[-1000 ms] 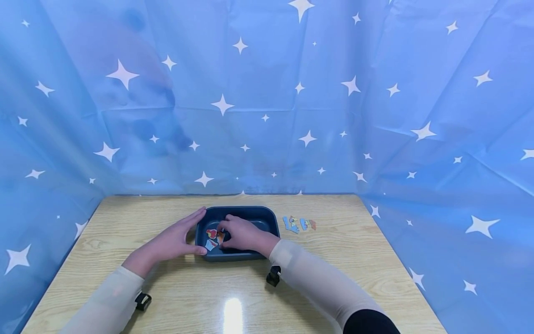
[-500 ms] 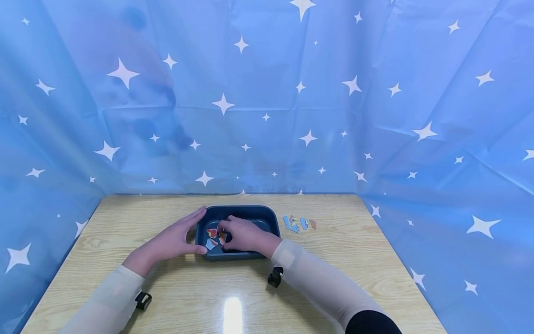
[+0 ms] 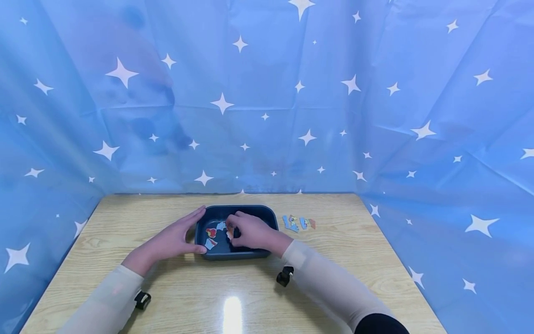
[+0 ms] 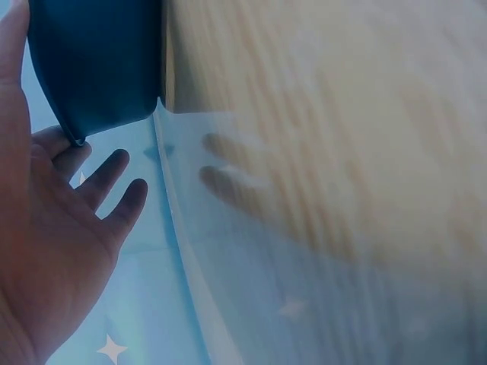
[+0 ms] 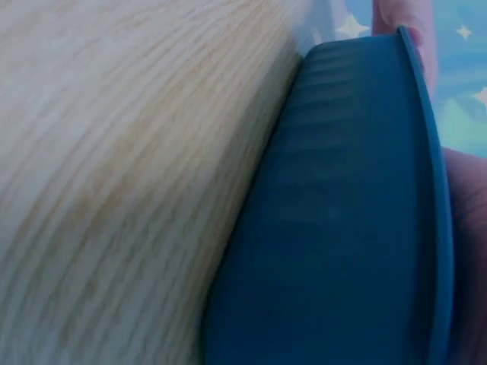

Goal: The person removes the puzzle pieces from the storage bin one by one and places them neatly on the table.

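Observation:
A dark blue rectangular tray stands on the table. My left hand holds its left end, thumb at the near corner and fingertips at the far corner; in the left wrist view, two fingers extend away from the rim. Inside the tray, my right hand pinches an orange and white puzzle piece between thumb and fingers, which partly hide it. Left of that hand lie a red and yellow piece, a light blue piece and a pale blue piece with red. The right wrist view shows mostly the tray's outer wall.
Right of the tray, several puzzle pieces lie in two small groups, a left group and a right group. The wood-grain table ends at a blue curtain with white stars at the back and sides.
My right hand has shifted right within the tray with the orange and white piece, uncovering the light blue piece. My left hand stays at the tray's left end.

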The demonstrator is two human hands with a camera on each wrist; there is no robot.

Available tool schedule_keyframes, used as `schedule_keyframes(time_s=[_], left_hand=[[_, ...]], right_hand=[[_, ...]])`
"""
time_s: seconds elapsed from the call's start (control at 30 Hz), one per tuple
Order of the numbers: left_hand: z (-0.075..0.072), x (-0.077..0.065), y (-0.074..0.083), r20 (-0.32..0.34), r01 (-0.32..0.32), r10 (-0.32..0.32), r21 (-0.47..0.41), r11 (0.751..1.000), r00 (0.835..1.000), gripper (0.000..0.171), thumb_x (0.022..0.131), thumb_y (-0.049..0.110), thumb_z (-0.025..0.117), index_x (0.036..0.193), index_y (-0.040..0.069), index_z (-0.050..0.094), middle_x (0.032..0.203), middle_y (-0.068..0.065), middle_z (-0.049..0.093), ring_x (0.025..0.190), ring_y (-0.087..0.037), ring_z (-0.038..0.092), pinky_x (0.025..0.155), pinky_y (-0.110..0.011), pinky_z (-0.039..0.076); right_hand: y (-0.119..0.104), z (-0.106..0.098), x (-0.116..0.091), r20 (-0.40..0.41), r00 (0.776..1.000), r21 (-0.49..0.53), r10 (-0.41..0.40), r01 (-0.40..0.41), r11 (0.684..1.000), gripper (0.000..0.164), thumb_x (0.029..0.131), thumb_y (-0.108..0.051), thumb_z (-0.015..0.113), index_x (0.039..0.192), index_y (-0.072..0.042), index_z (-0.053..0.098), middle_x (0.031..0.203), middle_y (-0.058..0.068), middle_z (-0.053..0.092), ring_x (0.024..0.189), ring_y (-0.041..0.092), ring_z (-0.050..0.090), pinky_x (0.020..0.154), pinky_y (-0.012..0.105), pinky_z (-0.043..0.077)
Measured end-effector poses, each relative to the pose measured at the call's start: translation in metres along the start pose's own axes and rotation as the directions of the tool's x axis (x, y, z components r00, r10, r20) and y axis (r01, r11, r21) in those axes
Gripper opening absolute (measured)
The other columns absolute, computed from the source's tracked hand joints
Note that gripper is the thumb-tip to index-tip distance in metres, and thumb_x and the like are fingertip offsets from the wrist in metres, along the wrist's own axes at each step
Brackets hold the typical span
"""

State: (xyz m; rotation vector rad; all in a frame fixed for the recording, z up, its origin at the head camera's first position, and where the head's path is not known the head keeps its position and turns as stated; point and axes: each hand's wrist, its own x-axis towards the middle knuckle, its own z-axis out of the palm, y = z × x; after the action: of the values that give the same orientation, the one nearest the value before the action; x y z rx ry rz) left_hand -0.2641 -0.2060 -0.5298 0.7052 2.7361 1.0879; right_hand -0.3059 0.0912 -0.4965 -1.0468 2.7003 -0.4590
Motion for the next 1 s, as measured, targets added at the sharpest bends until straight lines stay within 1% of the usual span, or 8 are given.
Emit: schedule_keyframes(time_s=[0.2, 0.37, 0.47, 0.6, 0.73, 0.83, 1.0], left_hand=[[0.0, 0.0, 0.0, -0.004, 0.011, -0.011, 0.001, 1.0, 1.0, 0.122, 0.087, 0.057, 0.092, 0.178, 0.013, 0.024, 0.185, -0.01, 0.018, 0.166, -0.047, 0.021, 0.127, -0.07, 0.03], [0.0, 0.0, 0.001, -0.003, 0.009, -0.009, 0.005, 1.0, 1.0, 0.122, 0.087, 0.057, 0.093, 0.178, 0.012, 0.023, 0.185, -0.009, 0.018, 0.166, -0.047, 0.021, 0.127, -0.071, 0.03], [0.0, 0.0, 0.001, -0.003, 0.009, -0.009, 0.003, 1.0, 1.0, 0.122, 0.087, 0.057, 0.093, 0.178, 0.013, 0.024, 0.185, -0.007, 0.017, 0.166, -0.046, 0.021, 0.128, -0.07, 0.029], [0.001, 0.0, 0.001, -0.009, -0.001, 0.001, 0.008, 1.0, 1.0, 0.123, 0.087, 0.058, 0.092, 0.178, 0.012, 0.024, 0.185, -0.008, 0.018, 0.166, -0.047, 0.022, 0.127, -0.07, 0.03], [0.001, 0.0, 0.0, -0.008, -0.005, 0.006, 0.015, 1.0, 1.0, 0.123, 0.087, 0.061, 0.091, 0.178, 0.012, 0.023, 0.185, -0.009, 0.018, 0.166, -0.047, 0.022, 0.127, -0.07, 0.03], [0.001, -0.001, 0.0, -0.008, -0.006, 0.006, 0.017, 1.0, 1.0, 0.124, 0.086, 0.062, 0.09, 0.178, 0.012, 0.024, 0.185, -0.009, 0.018, 0.166, -0.047, 0.022, 0.127, -0.071, 0.03], [0.0, -0.001, 0.0, -0.008, -0.002, 0.002, 0.018, 1.0, 1.0, 0.123, 0.087, 0.06, 0.091, 0.178, 0.012, 0.024, 0.185, -0.009, 0.018, 0.166, -0.047, 0.022, 0.127, -0.071, 0.03]], right_hand=[[0.008, -0.01, -0.009, -0.029, 0.999, -0.014, 0.012, -0.012, 1.0, 0.042, 0.102, -0.028, 0.081, 0.142, -0.018, 0.07, 0.122, -0.003, 0.064, 0.085, 0.007, 0.06, 0.076, 0.028, 0.055], [0.016, -0.018, -0.018, -0.04, 0.999, -0.013, 0.017, -0.018, 1.0, 0.047, 0.104, -0.026, 0.077, 0.149, -0.017, 0.068, 0.125, 0.002, 0.064, 0.077, 0.01, 0.058, 0.071, 0.03, 0.053], [0.02, -0.021, -0.022, -0.052, 0.999, -0.015, 0.013, -0.014, 1.0, 0.046, 0.104, -0.024, 0.077, 0.149, -0.016, 0.069, 0.124, 0.003, 0.065, 0.075, 0.011, 0.056, 0.07, 0.031, 0.051], [0.025, -0.026, -0.03, -0.063, 0.998, -0.036, 0.005, -0.007, 0.999, 0.045, 0.105, -0.023, 0.076, 0.149, -0.015, 0.07, 0.121, 0.0, 0.064, 0.081, 0.013, 0.055, 0.072, 0.032, 0.051], [0.031, -0.03, -0.037, -0.068, 0.997, -0.055, -0.021, 0.017, 0.998, 0.045, 0.104, -0.021, 0.075, 0.149, -0.016, 0.07, 0.122, 0.001, 0.063, 0.087, 0.014, 0.054, 0.072, 0.033, 0.048], [0.035, -0.035, -0.042, -0.076, 0.996, -0.055, -0.046, 0.042, 0.998, 0.046, 0.104, -0.019, 0.075, 0.149, -0.016, 0.07, 0.123, 0.003, 0.063, 0.087, 0.015, 0.052, 0.071, 0.034, 0.045], [0.043, -0.042, -0.049, -0.091, 0.994, -0.043, -0.065, 0.061, 0.997, 0.048, 0.103, -0.018, 0.074, 0.151, -0.016, 0.069, 0.122, 0.003, 0.061, 0.081, 0.016, 0.047, 0.067, 0.033, 0.04]])
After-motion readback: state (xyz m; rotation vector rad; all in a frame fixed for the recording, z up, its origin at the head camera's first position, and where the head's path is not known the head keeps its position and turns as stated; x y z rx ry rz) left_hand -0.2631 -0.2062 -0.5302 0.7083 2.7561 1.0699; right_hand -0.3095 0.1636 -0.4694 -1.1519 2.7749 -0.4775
